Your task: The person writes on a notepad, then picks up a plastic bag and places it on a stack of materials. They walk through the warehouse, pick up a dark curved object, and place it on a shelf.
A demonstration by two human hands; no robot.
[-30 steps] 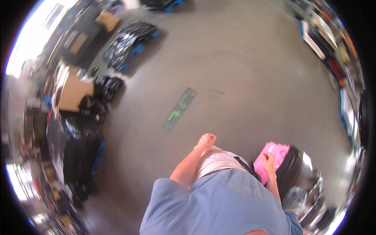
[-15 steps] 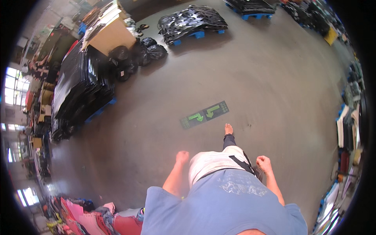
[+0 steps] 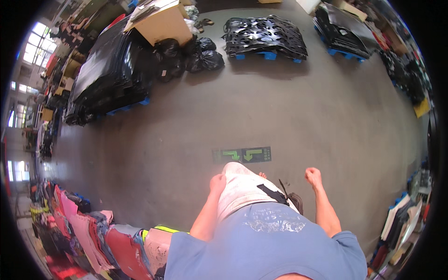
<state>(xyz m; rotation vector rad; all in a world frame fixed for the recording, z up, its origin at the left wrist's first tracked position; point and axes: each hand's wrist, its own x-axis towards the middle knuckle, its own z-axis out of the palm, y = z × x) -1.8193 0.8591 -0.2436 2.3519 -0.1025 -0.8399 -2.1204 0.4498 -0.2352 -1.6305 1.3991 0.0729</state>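
Observation:
My left hand (image 3: 217,183) hangs beside my thigh, curled into a loose fist with nothing in it. My right hand (image 3: 313,176) swings out to the right, also closed in a fist and holding nothing. Both are above a bare grey concrete floor (image 3: 303,116). Just ahead of my feet lies a dark floor marker with green arrows (image 3: 241,154). I wear a blue shirt and light trousers, which fill the lower middle of the view.
A stack of black sheets on blue pallets (image 3: 265,36) stands ahead, another (image 3: 339,28) further right. Black bags (image 3: 196,53) and a tall black stack (image 3: 112,70) stand at the left. Coloured fabric piles (image 3: 93,233) lie at lower left, shelves with goods at right (image 3: 401,224).
The view has swung as I turned and walked: the pink item near my right hand is gone, the arrow marker has come close to my feet, and the pallets now lie ahead.

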